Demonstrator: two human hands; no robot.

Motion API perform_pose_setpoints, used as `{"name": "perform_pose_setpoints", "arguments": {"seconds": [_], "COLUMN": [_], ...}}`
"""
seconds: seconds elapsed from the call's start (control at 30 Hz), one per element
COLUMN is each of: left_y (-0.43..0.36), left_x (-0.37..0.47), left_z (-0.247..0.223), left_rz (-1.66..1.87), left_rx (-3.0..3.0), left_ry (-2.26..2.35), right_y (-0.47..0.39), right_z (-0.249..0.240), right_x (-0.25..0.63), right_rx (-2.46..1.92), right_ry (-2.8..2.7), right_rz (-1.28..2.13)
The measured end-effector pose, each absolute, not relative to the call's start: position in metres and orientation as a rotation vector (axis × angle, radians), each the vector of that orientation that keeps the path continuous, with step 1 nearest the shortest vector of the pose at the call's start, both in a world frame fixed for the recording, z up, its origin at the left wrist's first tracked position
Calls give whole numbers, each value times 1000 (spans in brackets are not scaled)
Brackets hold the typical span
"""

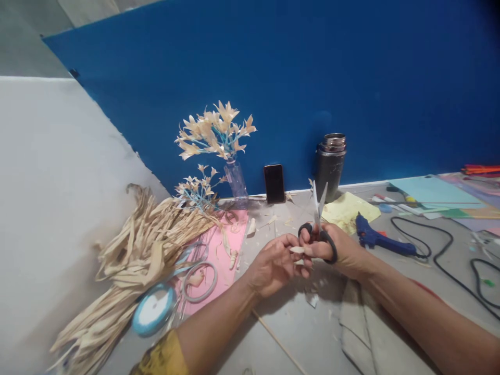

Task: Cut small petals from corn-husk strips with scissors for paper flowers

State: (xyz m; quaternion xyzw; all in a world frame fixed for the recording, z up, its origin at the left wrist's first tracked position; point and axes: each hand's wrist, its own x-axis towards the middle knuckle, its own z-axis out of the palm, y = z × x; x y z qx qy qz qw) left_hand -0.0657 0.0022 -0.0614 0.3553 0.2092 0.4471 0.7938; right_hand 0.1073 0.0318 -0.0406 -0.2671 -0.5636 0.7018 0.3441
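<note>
My right hand [336, 244] has the black-handled scissors [318, 208] looped on its fingers, blades apart and pointing up. Its thumb and a fingertip also meet a small, pale, petal-shaped husk piece [297, 250]. Opposite, my left hand [273, 265] is turned palm up with curled fingers, holding that same piece at its other end. A second pale piece [300, 263] shows among the left fingertips. Left of the hands, a pile of dried corn husks [152, 245] lies beside a pink sheet [222, 255].
Husk flowers [219, 127] stand in a clear bottle [236, 182] near the blue wall. Along it are a phone [274, 183] and a dark flask [330, 166]. A blue glue gun [378, 238] with a looping cord lies right; a ribbon roll [154, 310] and tape ring [200, 297] lie left.
</note>
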Motion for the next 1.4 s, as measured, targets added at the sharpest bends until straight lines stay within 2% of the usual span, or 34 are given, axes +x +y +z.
{"name": "perform_pose_setpoints", "arguments": {"seconds": [0.17,0.47,0.7,0.97,1.13,1.4], "left_y": [2,6,6,17,48,153], "left_x": [-64,-71,-69,-72,-80,-64], "left_z": [-65,-63,-66,-58,-50,-56], "left_rz": [1011,939,971,1044,943,752], "left_rx": [842,747,776,736,960,1240], "left_ry": [646,445,621,772,1173,1561], "right_y": [30,31,35,49,58,85], "right_z": [-42,-41,-46,-48,-42,-50], "right_x": [106,104,103,114,123,143], "right_rx": [-793,-717,-803,-650,-690,-872], "right_ry": [-1523,-1463,-1439,-1112,-948,-911], "right_rz": [1715,1836,1795,1779,1696,1484]}}
